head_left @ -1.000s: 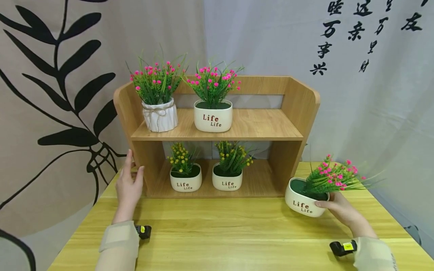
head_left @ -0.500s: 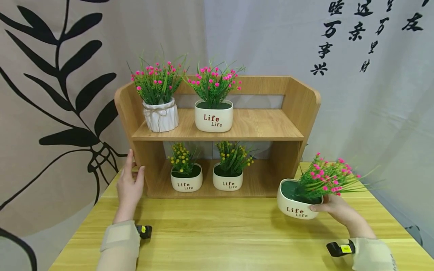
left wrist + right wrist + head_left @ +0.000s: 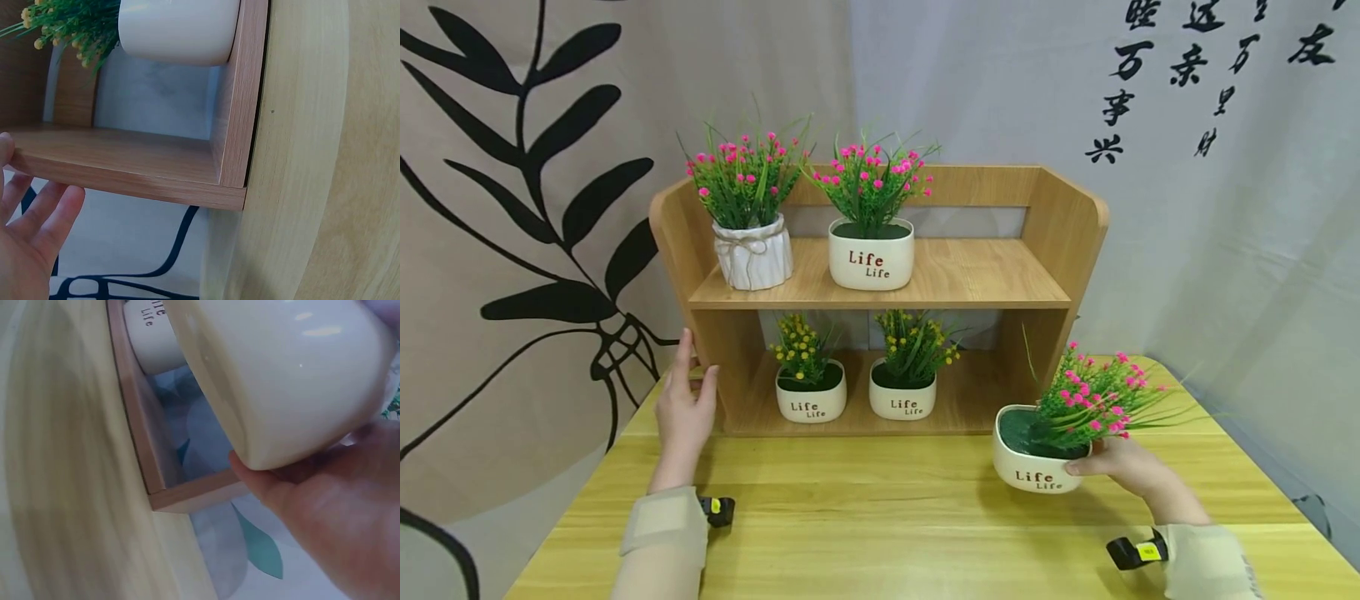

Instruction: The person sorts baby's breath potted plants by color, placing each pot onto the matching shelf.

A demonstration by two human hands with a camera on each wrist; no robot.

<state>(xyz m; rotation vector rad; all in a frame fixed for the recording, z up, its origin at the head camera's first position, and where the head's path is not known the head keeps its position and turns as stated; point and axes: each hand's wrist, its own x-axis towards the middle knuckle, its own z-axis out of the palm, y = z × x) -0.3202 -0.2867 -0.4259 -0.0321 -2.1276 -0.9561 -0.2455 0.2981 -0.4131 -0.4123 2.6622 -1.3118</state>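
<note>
My right hand (image 3: 1138, 471) grips the right end of a white oval flowerpot (image 3: 1037, 472) lettered "Life Life", with artificial pink flowers (image 3: 1093, 392) leaning right. This potted plant hangs slightly tilted just above the table, before the shelf's lower right corner; its white wall (image 3: 294, 381) fills much of the right wrist view, with the thumb against it. At the left side of the wooden shelf (image 3: 880, 304), my left hand (image 3: 687, 408) rests with its fingers fairly straight along the outer panel. The left wrist view has these fingers (image 3: 59, 215) beside the panel's edge.
On the upper board stand a wrapped white pot (image 3: 755, 254) and an oval pot (image 3: 871, 257), both with pink flowers. Two smaller pots with yellow flowers, one left (image 3: 811, 404) and one right (image 3: 902, 400), sit below. A printed curtain (image 3: 1225, 208) hangs behind the table (image 3: 865, 517).
The right hand has carried the potted plant leftward and slightly toward the front, and the pot has become more level. My left hand stays at the shelf's side.
</note>
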